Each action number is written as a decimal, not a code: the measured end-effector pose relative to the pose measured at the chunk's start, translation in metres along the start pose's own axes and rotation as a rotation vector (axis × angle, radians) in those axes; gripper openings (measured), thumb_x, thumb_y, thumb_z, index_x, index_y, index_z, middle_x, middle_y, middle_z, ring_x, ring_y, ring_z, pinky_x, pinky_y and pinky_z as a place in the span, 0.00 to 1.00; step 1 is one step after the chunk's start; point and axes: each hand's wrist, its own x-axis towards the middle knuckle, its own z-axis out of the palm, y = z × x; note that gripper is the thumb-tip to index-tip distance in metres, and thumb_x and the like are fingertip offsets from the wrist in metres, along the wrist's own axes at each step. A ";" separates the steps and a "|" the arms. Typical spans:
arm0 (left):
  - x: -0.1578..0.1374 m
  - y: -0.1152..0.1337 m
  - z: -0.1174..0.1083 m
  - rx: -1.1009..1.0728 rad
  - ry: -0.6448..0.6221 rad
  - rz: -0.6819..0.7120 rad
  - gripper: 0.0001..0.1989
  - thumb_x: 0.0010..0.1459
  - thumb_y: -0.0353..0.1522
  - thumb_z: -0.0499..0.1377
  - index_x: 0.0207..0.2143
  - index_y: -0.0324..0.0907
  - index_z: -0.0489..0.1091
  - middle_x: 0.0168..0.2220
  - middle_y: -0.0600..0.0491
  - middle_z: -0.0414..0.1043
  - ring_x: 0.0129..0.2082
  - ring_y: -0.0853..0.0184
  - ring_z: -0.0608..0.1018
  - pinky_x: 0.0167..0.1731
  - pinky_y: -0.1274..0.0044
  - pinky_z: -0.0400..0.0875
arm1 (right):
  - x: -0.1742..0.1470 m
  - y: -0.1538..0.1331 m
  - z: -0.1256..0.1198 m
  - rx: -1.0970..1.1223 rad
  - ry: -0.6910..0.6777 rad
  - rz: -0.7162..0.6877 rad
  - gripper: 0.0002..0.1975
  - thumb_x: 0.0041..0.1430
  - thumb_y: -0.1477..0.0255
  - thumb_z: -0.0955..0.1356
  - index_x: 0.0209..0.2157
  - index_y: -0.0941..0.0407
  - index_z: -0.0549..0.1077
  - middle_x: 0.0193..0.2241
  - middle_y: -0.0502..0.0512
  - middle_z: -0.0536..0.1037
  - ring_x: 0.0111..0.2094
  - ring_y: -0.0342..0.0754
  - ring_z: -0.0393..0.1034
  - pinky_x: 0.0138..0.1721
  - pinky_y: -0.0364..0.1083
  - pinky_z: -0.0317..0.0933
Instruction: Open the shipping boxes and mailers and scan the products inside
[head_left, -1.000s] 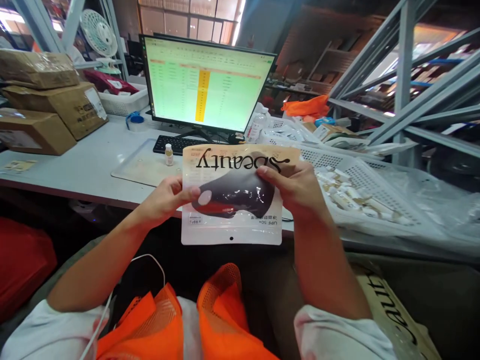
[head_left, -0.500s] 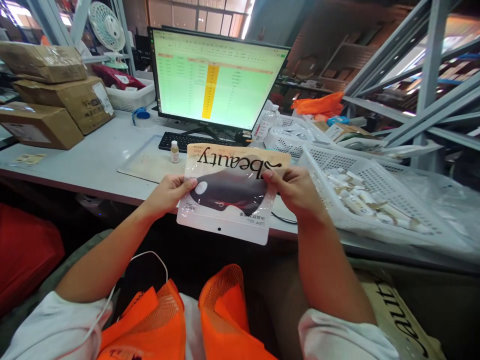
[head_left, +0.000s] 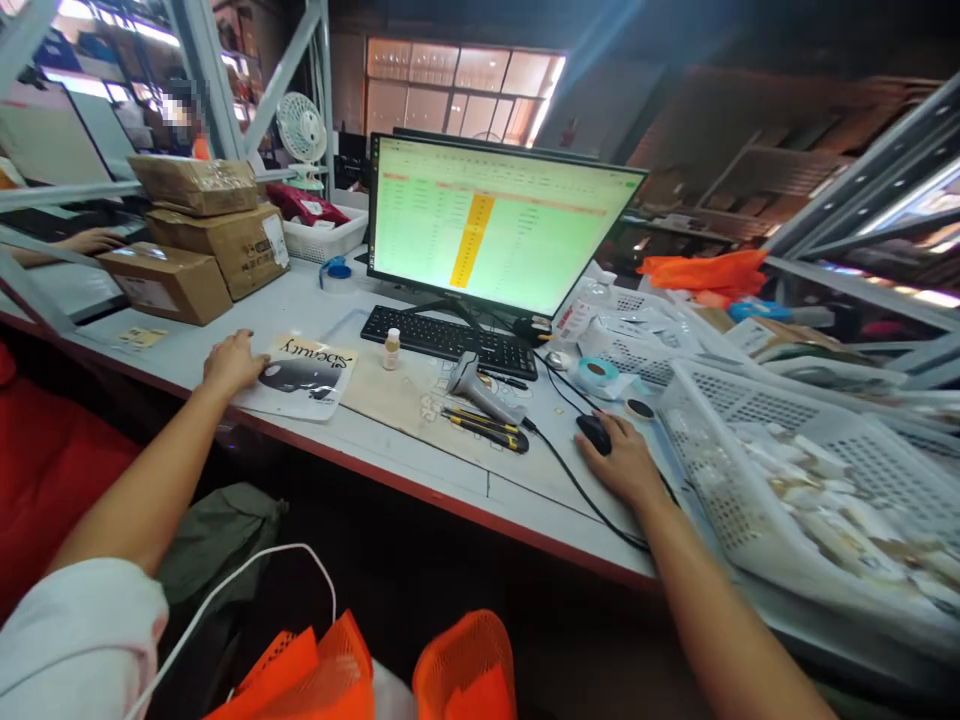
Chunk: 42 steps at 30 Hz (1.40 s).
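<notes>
A flat clear pouch (head_left: 304, 378) with a dark face mask inside and "beauty" lettering lies at the left front of the table. My left hand (head_left: 231, 365) rests at the pouch's left edge, thumb spread from the fingers and touching it; the fingers' undersides are hidden. Over on the right, my right hand (head_left: 622, 460) is wrapped round a black computer mouse (head_left: 595, 433). A monitor (head_left: 495, 225) displays a spreadsheet with a yellow column, and a black keyboard (head_left: 450, 338) sits in front of it.
Between my hands lie a barcode scanner (head_left: 484, 390), utility knives (head_left: 491, 428) and a small bottle (head_left: 391, 349). Cardboard boxes (head_left: 217, 245) are stacked at left. A white basket (head_left: 712, 480) of small packages stands right. Another person's hand (head_left: 94, 240) shows far left.
The pouch has gone from both hands in front of me down to the left of the table. My right hand has left it and taken hold of the mouse. The view has shifted left.
</notes>
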 end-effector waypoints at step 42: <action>0.073 0.192 0.155 -0.157 -0.019 0.604 0.20 0.63 0.32 0.58 0.56 0.43 0.74 0.61 0.45 0.69 0.62 0.50 0.67 0.60 0.60 0.64 | -0.008 0.019 0.013 -0.105 0.109 0.043 0.24 0.62 0.57 0.62 0.51 0.52 0.78 0.55 0.62 0.73 0.51 0.61 0.74 0.53 0.59 0.71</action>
